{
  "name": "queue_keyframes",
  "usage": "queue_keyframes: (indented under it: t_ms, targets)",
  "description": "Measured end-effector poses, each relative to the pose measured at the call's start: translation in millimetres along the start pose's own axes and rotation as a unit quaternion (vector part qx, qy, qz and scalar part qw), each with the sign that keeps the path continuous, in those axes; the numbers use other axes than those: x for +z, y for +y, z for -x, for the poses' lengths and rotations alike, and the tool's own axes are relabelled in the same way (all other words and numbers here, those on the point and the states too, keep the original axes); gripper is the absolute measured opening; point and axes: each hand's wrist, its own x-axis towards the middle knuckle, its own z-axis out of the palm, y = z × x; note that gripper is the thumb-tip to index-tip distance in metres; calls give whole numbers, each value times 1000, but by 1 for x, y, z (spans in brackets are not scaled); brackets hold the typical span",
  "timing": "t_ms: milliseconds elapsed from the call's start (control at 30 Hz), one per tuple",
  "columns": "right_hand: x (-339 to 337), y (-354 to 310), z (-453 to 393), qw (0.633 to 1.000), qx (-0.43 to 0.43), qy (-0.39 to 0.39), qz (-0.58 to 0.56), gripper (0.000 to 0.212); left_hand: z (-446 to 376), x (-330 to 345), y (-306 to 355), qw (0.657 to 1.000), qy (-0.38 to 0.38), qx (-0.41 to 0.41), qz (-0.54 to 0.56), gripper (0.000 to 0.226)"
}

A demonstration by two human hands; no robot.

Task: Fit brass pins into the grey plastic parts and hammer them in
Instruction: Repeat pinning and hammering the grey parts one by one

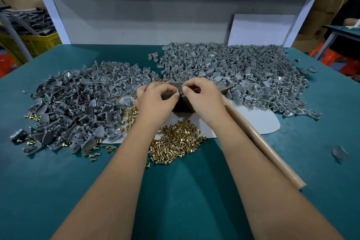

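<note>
My left hand (155, 99) and my right hand (202, 97) meet over a dark metal block (182, 106) at the table's middle. Their fingertips pinch one small grey plastic part (178, 91) between them; whether a pin sits in it is hidden by the fingers. A heap of brass pins (175, 142) lies just below the hands. Bare grey parts (78, 103) are piled on the left. A bigger pile of grey parts (233, 68), some showing brass pins, spreads to the right. The hammer's wooden handle (259, 142) lies under my right forearm.
A pale grey mat (259, 121) lies under the block on the green table (175, 191). One stray grey part (339, 152) rests at the right. A white panel (261, 29) leans on the back wall. A yellow crate (37, 43) stands beyond the left edge.
</note>
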Motion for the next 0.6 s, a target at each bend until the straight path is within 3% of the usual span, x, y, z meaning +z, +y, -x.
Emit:
queue_keyframes:
  t_ms: [300, 600]
  targets:
    - [12, 3, 5, 995, -44, 59, 62, 17, 1, 1, 0, 1000, 5, 9, -20, 5]
    - [16, -7, 3, 991, -13, 77, 105, 19, -1, 0, 0, 1000, 2, -3, -11, 8]
